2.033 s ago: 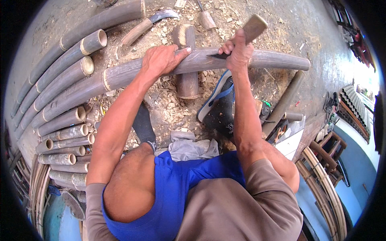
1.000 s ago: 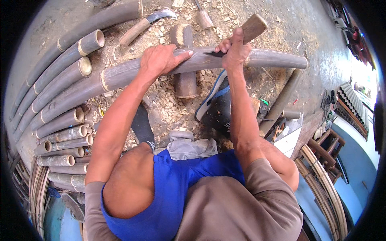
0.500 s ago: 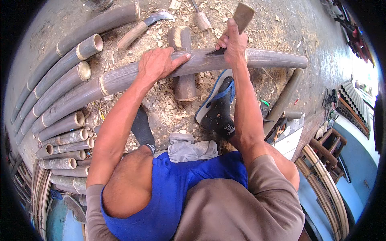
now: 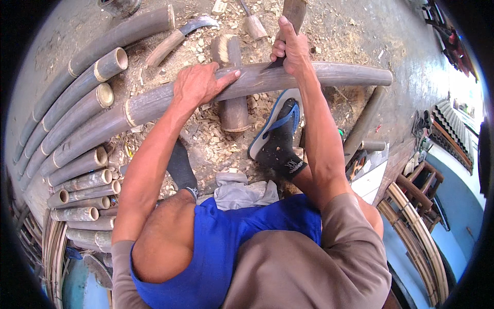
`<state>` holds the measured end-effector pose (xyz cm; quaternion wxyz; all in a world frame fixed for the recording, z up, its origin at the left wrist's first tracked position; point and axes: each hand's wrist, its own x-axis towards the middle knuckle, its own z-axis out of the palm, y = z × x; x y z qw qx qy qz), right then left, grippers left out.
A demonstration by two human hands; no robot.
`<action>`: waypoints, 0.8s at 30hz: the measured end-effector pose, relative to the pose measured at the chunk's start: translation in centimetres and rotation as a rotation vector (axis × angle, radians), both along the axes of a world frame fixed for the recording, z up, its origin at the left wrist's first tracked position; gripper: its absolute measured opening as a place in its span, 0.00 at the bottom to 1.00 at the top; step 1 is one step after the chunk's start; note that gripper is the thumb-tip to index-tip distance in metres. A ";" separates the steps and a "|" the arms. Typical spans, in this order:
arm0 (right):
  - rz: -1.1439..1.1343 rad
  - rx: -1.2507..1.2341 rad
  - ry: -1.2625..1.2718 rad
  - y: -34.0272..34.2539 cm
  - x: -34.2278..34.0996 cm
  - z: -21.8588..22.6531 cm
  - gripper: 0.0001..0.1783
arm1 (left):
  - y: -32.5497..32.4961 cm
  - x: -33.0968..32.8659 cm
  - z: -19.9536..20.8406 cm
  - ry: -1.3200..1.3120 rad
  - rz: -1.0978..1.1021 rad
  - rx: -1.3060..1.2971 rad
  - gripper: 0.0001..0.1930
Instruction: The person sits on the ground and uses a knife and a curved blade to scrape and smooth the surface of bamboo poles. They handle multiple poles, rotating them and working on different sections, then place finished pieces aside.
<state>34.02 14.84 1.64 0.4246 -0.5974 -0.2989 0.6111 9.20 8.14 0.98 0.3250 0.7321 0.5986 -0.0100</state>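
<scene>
A long grey bamboo pole (image 4: 334,74) lies across a short log block (image 4: 231,108) on the ground. My left hand (image 4: 198,82) presses down on the pole, fingers spread along its top. My right hand (image 4: 290,46) is shut on the wooden handle of a knife (image 4: 293,10), whose dark blade (image 4: 271,64) rests on the pole's upper side. My foot in a black sock and blue sandal (image 4: 278,134) is planted just under the pole.
Several cut bamboo poles (image 4: 77,98) are stacked at the left. A curved sickle (image 4: 180,31) and a chisel-like tool (image 4: 252,23) lie beyond the block among wood chips (image 4: 216,144). A grey cloth (image 4: 242,193) lies by my knees. Chairs and curved strips stand at right.
My right hand has tilted the knife handle up and to the left, from slanting right to nearly upright. The blade stays on the pole. My left hand keeps its hold.
</scene>
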 end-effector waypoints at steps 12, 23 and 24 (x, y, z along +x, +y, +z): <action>-0.328 0.211 -0.180 0.8 2.5 -2.1 0.28 | 0.5 0.1 0.7 0.014 -0.030 -0.030 0.41; -0.438 0.342 -0.045 -3.8 -2.0 -0.2 0.26 | 0.0 -0.1 0.4 -0.011 -0.020 0.011 0.43; -0.442 0.367 -0.107 -3.2 -1.7 -0.3 0.25 | 0.0 0.0 0.3 -0.011 -0.021 0.012 0.43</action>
